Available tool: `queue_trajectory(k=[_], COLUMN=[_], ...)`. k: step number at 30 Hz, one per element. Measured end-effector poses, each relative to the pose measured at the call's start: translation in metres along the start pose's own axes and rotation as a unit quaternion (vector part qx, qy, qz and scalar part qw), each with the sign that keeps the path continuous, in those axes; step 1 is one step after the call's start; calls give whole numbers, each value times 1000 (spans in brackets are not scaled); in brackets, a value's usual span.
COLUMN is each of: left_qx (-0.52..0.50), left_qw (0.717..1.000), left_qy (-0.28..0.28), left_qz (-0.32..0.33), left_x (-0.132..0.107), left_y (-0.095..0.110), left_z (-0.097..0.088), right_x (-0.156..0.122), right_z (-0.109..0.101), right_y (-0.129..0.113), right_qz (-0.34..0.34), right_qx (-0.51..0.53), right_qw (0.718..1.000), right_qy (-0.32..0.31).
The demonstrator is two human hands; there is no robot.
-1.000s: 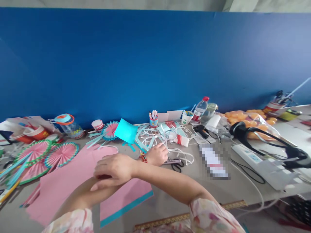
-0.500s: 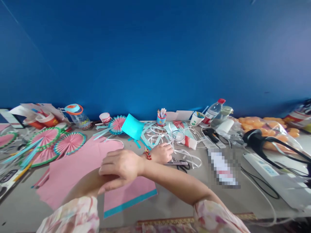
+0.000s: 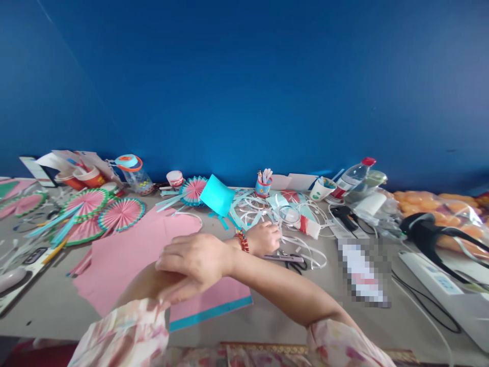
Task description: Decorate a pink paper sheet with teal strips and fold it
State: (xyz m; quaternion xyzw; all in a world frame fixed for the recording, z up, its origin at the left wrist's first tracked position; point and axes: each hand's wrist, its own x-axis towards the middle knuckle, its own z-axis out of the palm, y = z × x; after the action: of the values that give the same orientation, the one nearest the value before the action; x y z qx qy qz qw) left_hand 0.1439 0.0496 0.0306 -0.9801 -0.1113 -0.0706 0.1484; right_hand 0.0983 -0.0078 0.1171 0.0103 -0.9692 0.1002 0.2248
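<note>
My forearms are crossed over the table, the right one on top. My left hand, with a red beaded bracelet at its wrist, rests palm down with loosely bent fingers and nothing visible in it. Scissors lie just in front of it, beside white paper strips. My right hand is wrapped round my left forearm, its thumb by the floral sleeve cuff. Beneath the arms lie a large pink paper sheet and pink paper with a blue border strip.
Pleated paper fans lie at the left near cups of pens. A blue paper square, a pen holder and a plastic bottle line the back. At the right are a power strip and a bag of orange things.
The view has turned slightly left, so the table things appear shifted right. My right hand stays round my left forearm, and the left sleeve cuff now lies closer to its thumb.
</note>
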Motion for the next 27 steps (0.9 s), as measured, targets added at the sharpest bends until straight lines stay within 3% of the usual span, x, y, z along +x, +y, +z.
queue_trajectory(k=[3, 8, 14, 18, 21, 27], left_qx=[10, 21, 24, 20, 18, 5], left_qw=[1000, 999, 999, 999, 999, 999], left_qy=[-10, -22, -33, -26, -24, -22], left_qz=[-7, -15, -15, -20, -25, -39], left_x=[-3, -5, -5, -5, -7, -11], left_y=[-2, -3, 1, 3, 0, -2], left_z=[1, 1, -1, 2, 9, 19], right_x=[-4, -11, -13, -10, -19, -30], right_z=[-1, 0, -7, -7, -10, -19], right_y=[-1, 0, -3, -8, -9, -1], right_qz=[22, -16, 14, -22, 9, 77], right_qx=[-8, 6, 18, 37, 44, 47], right_qw=[999, 1000, 1000, 999, 999, 990], right_qy=[-22, 25, -2, 7, -11, 109])
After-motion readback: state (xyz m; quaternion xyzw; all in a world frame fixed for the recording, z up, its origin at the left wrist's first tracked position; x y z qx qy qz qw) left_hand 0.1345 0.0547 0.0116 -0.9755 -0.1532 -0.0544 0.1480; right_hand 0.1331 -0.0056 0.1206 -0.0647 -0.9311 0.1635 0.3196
